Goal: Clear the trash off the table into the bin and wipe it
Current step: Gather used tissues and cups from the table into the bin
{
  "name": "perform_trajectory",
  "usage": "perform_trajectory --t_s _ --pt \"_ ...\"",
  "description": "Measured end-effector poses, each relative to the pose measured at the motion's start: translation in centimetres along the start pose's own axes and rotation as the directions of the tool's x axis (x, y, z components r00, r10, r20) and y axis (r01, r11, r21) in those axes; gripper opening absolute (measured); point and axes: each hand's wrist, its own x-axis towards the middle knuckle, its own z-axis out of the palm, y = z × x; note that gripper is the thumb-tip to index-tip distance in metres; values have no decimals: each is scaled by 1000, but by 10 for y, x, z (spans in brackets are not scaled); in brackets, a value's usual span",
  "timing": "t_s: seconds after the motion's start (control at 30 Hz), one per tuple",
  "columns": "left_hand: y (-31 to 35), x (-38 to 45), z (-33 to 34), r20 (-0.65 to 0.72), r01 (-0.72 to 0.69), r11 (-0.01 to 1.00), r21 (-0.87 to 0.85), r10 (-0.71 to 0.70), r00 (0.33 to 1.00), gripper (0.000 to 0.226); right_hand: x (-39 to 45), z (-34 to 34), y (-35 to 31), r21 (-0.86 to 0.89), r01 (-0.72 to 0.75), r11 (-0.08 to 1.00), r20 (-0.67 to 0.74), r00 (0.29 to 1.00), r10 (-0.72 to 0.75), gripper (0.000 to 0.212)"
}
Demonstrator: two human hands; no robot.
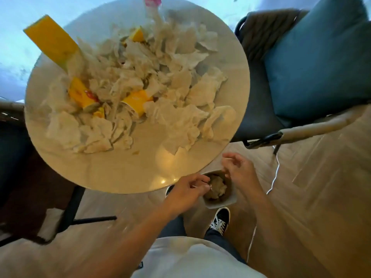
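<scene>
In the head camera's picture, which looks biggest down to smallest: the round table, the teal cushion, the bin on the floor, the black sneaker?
1. Round table, by far the largest.
2. Teal cushion.
3. Bin.
4. Black sneaker.
The bin and sneaker look close in size, and the hands hide part of the bin, so their order is unsure.

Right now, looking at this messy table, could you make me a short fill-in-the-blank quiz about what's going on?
1. Both hands, left hand and right hand, hover over the small ____ on the floor.
2. The round table is mostly covered with crumpled white ____.
3. The boxes lying among the mess are ____ in colour.
4. The cushion on the chair is ____.

Missing words: bin; paper; yellow; blue
</scene>
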Motion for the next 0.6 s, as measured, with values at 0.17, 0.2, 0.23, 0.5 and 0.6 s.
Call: perform_trajectory --t_s 0.17,0.2,0.23,0.5,0.6 --pt "19 -14 -49 -44 -55 996 -70 53 998 14 18 50 -67 -172 168 971 -33 984 -176 32" --pt "22 -15 -59 -46 -66 995 -71 63 997 14 21 60 -75 -220 174 960 -36 982 -186 38" --pt "26 -15 -70 -48 -83 994 -70 79 996 14 25 69 -80 -266 179 947 -43 979 -197 41" --pt "45 -4 -137 -70 -176 984 -29 174 982 17 14 108 -86 -246 111 963 -164 974 -154 17" --pt "47 0 -148 -30 -177 977 -115 175 984 23 -8 120 -94 -58 113 992 -90 989 -118 13"
